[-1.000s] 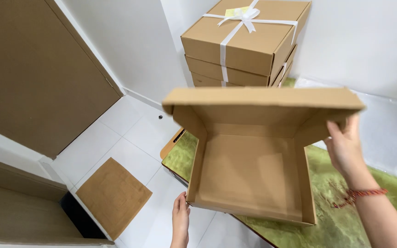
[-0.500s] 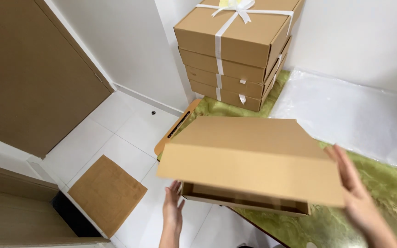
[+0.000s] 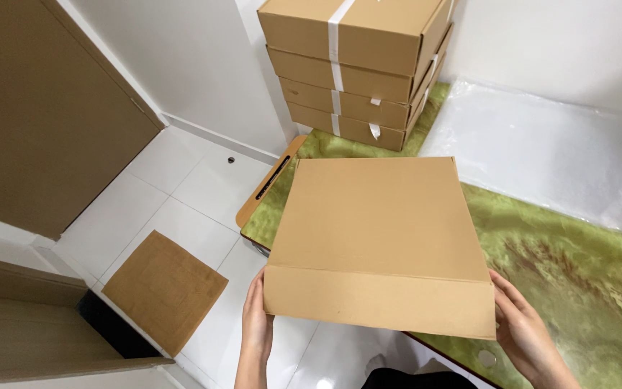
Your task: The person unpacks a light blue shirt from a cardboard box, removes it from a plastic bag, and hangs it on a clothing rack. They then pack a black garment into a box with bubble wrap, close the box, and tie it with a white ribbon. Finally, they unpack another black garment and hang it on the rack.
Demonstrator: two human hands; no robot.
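A: Where is the cardboard box (image 3: 383, 241) now?

B: It is closed, with the lid down, and it is between the two hands, at the near edge of the bench (image 3: 577, 266). Its far part is over the green marbled bench top; its near front wall stands out past the edge, over the white tiled floor (image 3: 181, 194). Whether the bottom rests on the bench or is lifted a little, I cannot tell.

A: And the grip of each hand?

B: The left hand (image 3: 257, 324) lies flat against the near left corner, the fingers pressed on the side wall. The right hand (image 3: 527, 335) is at the near right corner, the fingers spread against the side there. So both grips are clamped on the box from its two sides, not wrapped around anything.

A: How does the box lie from the hands?

B: It stretches away from the person, and its front wall runs left to right between the palms. Both hands are equally near, each at one near corner.

A: What is around it?

B: Behind it a stack of taped cartons (image 3: 358, 68) against the wall, to the right a pile of clear plastic bags (image 3: 548, 162), and on the floor a flat brown cardboard sheet (image 3: 165, 292).
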